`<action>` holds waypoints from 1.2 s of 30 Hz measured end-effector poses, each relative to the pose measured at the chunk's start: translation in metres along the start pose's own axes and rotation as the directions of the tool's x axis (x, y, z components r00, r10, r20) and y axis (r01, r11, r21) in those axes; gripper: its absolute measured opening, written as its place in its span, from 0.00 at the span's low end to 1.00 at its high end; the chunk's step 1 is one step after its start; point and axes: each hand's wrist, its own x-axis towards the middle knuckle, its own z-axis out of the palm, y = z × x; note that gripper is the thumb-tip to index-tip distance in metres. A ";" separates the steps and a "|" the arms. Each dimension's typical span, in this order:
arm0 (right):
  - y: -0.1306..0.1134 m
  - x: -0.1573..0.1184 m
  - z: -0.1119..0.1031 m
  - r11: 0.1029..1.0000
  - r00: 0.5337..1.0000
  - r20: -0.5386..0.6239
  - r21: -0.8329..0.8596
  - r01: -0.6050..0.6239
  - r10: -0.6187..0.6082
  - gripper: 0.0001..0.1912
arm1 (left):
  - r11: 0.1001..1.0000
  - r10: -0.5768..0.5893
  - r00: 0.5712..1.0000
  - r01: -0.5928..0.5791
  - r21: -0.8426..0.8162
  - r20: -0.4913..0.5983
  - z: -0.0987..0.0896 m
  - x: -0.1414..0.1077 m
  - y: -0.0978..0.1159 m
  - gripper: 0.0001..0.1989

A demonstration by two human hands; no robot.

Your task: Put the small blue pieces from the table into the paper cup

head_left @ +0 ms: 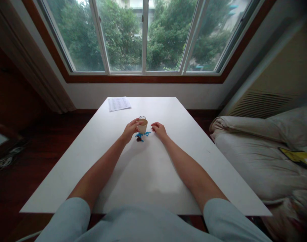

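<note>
My left hand (131,129) grips a tan paper cup (142,127) by its left side, fingers wrapped round it. The cup is tilted a little, its mouth facing up and toward me. In front of the cup's base lie small bright blue pieces (146,134) and a dark brown clump (138,139), too small to name. To the right of the cup is my right hand (159,129), its fingers curled and pinched together. Something small and dark seems to be at its fingertips, but I cannot make it out. Behind the cup a thin dark round rim (142,117) shows, mostly hidden.
A white table (153,181) spans the view below the window (143,40). Printed papers (119,104) lie at its far left corner. A pale cushioned sofa (244,161) with a yellow item (297,158) stands at the right. Cables (7,158) lie on the left floor.
</note>
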 end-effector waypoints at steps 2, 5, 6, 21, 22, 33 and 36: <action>-0.002 -0.001 0.000 1.000 1.000 -0.001 -0.016 0.002 -0.002 0.11 | 1.000 -0.011 0.999 0.011 0.008 0.033 -0.002 -0.002 0.004 0.37; -0.007 -0.006 0.000 0.997 1.000 -0.005 -0.077 0.024 -0.024 0.11 | 0.997 0.041 0.998 -0.044 0.067 0.047 -0.010 -0.002 0.009 0.34; -0.009 -0.009 0.000 0.993 0.999 -0.010 -0.112 0.046 -0.048 0.11 | 0.992 0.068 0.997 -0.072 0.107 0.046 -0.013 -0.001 0.009 0.30; -0.061 -0.054 0.016 0.616 0.789 0.459 -0.499 0.609 -0.408 0.08 | 0.333 0.013 0.948 -0.304 0.893 0.318 -0.044 -0.010 -0.021 0.16; -0.061 -0.054 0.017 0.610 0.776 0.500 -0.493 0.620 -0.384 0.08 | 0.300 -0.002 0.950 -0.298 0.906 0.313 -0.043 -0.010 -0.022 0.16; -0.041 -0.044 0.011 0.780 0.747 0.635 -0.360 0.513 -0.198 0.14 | 0.197 -0.007 0.964 -0.261 0.945 0.267 -0.045 -0.011 -0.025 0.15; -0.041 -0.043 0.012 0.789 0.740 0.648 -0.354 0.502 -0.181 0.13 | 0.189 0.005 0.966 -0.254 0.949 0.258 -0.044 -0.011 -0.026 0.14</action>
